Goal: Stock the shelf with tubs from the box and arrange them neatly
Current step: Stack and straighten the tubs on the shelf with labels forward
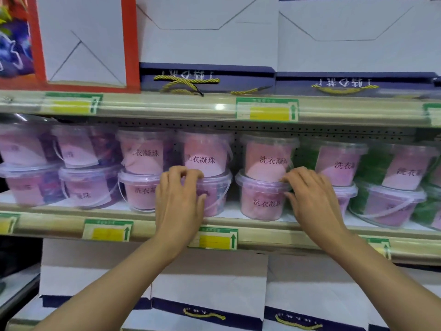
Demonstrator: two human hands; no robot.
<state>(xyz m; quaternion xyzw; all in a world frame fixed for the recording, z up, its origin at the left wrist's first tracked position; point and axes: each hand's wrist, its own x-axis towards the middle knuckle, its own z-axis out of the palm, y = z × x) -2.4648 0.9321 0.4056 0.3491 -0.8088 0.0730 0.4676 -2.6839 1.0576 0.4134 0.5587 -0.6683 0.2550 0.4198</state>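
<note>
Clear plastic tubs with pink labels stand two high along the middle shelf [238,226]. My left hand [180,194] grips a lower pink tub [214,197], fingers curled over its lid rim and thumb on its side. An upper pink tub [205,154] sits on that one. My right hand [310,197] holds the right side of another lower pink tub [261,199], fingertips on its lid rim under an upper tub [268,158]. The box is not in view.
More purple tubs [88,185] fill the shelf to the left and green-and-pink tubs [386,201] to the right. White and navy gift bags [207,32] stand on the shelf above and others [210,287] below. Price tags line the shelf edges.
</note>
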